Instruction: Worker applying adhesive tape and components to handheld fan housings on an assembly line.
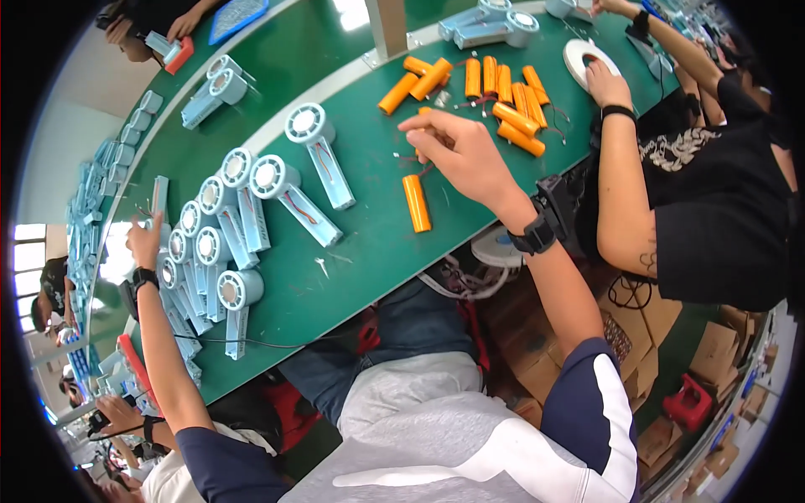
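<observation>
On the far left, my left hand [144, 241] has its thumb and fingers closed at the lower end of a light-blue handheld fan [160, 194]; thin wires show beside it. My right hand [463, 159] hovers over the table with bent fingers pressed together; whatever is in them, if anything, is hidden. Bits of orange show behind these fingers. Just below lies a single orange cylindrical battery [416, 204] with thin leads. Between my hands, several light-blue fans [275, 178] lie with round heads away from me and open handles showing red wires.
Several orange batteries [520, 117] lie loosely heaped beyond my right hand. To the right, a co-worker's hand [607, 86] touches a white roll [579, 60]. More fans [220, 92] rest across a pale rail. A black cable [251, 342] crosses the green table's near edge.
</observation>
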